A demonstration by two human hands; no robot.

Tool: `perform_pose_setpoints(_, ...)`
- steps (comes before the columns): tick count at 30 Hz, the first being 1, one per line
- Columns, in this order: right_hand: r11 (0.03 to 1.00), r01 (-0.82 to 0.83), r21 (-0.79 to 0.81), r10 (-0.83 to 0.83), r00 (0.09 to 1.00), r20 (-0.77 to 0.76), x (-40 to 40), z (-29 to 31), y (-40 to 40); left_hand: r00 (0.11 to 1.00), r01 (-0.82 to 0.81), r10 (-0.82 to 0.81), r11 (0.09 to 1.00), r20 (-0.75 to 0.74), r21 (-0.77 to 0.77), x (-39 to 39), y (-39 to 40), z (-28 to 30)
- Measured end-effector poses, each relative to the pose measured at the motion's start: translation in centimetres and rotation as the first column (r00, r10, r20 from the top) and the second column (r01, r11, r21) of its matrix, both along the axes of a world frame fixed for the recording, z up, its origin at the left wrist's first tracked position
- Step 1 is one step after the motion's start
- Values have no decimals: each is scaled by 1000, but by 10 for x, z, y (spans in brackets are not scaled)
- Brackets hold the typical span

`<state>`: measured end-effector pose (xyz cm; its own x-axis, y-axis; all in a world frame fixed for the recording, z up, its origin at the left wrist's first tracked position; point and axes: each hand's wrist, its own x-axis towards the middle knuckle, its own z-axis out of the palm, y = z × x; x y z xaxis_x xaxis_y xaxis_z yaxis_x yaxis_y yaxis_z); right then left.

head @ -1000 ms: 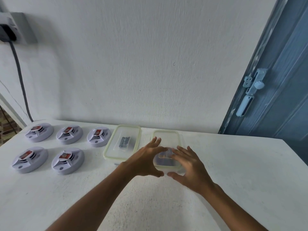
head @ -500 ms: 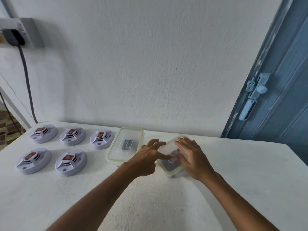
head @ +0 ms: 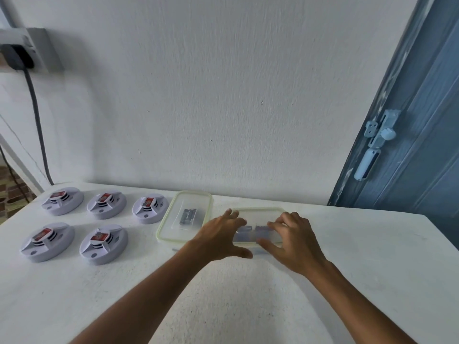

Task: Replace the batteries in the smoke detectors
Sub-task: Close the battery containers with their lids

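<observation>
Both hands grasp the right-hand lidded container (head: 258, 228): left hand (head: 221, 238) at its 9 o'clock edge, right hand (head: 294, 240) at 3 o'clock. A sudden lid release could scatter the batteries inside. Five smoke detectors (head: 103, 240) sit at 9 o'clock on the white worktop (head: 360, 256), below a white wall (head: 223, 95) and beside a blue door (head: 422, 145).

Items on table (head: 347, 281): 5 smoke detectors (head: 62, 201) (head: 106, 205) (head: 150, 208) (head: 47, 241) (head: 103, 244); 2 lidded clear containers (head: 185, 217) (head: 258, 219); 2 hands (head: 221, 238) (head: 295, 242).
</observation>
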<state>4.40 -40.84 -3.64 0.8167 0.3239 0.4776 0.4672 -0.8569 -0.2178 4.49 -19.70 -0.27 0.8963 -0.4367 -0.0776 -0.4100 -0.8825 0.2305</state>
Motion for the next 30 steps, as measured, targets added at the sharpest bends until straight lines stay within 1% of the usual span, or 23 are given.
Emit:
perform_pose_setpoints(1,1000,-21,16,22,1000,-19,0,0,-4,1000,11,-11,1000,-4,-24,1,1,-1)
perform_pose_setpoints(3,996,-64,55,71,989,-132,0,1,-11,1000,28,-28,998,-6,-47,4,3,0)
perform_pose_setpoints(5,995,-86,51,97,957,-273,-1,2,-16,999,49,-48,998,19,-31,5,4,1)
perform_pose_setpoints(7,995,-88,43,98,933,-347,-2,2,-18,996,65,-65,998,66,6,6,2,0)
perform_pose_setpoints(10,997,-72,22,75,931,-358,-3,4,-16,985,74,-78,997,153,33,5,1,-7)
perform_pose_setpoints(15,999,-51,7,51,950,-309,-3,3,-13,955,138,-138,990,262,18,2,7,-15)
perform_pose_setpoints(20,999,-52,3,52,976,-214,-3,-6,-12,933,175,-173,984,317,23,0,7,-19)
perform_pose_setpoints(21,998,-55,9,55,975,-217,-3,-6,-13,932,179,-176,984,316,20,0,7,-19)
perform_pose_setpoints(23,996,-68,53,80,957,-277,-2,-2,-15,935,184,-178,983,308,11,-1,6,-17)
perform_pose_setpoints(25,985,-68,160,120,931,-345,-1,3,-16,940,181,-171,983,296,-10,-1,5,-10)
perform_pose_setpoints(27,962,-13,272,131,899,-419,0,7,-15,941,141,-139,990,310,17,-1,4,-8)
perform_pose_setpoints(28,952,22,304,126,880,-457,0,9,-14,940,93,-92,996,328,14,-1,3,-8)
perform_pose_setpoints(30,949,49,310,108,877,-468,-1,10,-8,930,-20,46,997,365,-73,-2,1,-10)
